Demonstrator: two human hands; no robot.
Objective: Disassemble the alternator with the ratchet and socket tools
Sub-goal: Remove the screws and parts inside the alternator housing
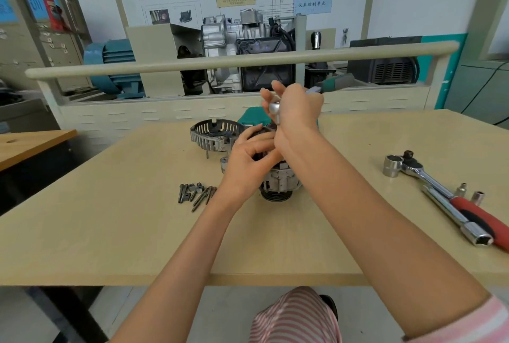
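**Both hands on the alternator at mid-table**

We see the alternator point(279, 184) standing on its pulley end near the centre of the wooden table point(110, 232). Our left hand point(248, 160) wraps its curled fingers around the upper part of the body, gripping it. Our right hand point(296, 114) is raised directly above, at twelve o'clock from the alternator, its fingers closed around a green-handled ratchet point(334, 83); the handle sticks out toward two o'clock, and the silver head point(274, 107) shows at the palm with a thin shaft running down into the top of the alternator.

At ten o'clock from the alternator lies the slotted end housing point(212, 136), resting apart from it. At nine o'clock, just beside our left wrist, a cluster of bolts point(197, 193) lies on the table. Behind the alternator, at twelve o'clock, a green case point(249, 118) is partly hidden by our hands.

Well apart at three o'clock lies a red-handled ratchet point(451, 202) with a large socket point(392, 166) touching its head, a long socket bar point(457, 218) alongside it, and two small sockets point(469, 193) standing nearby.
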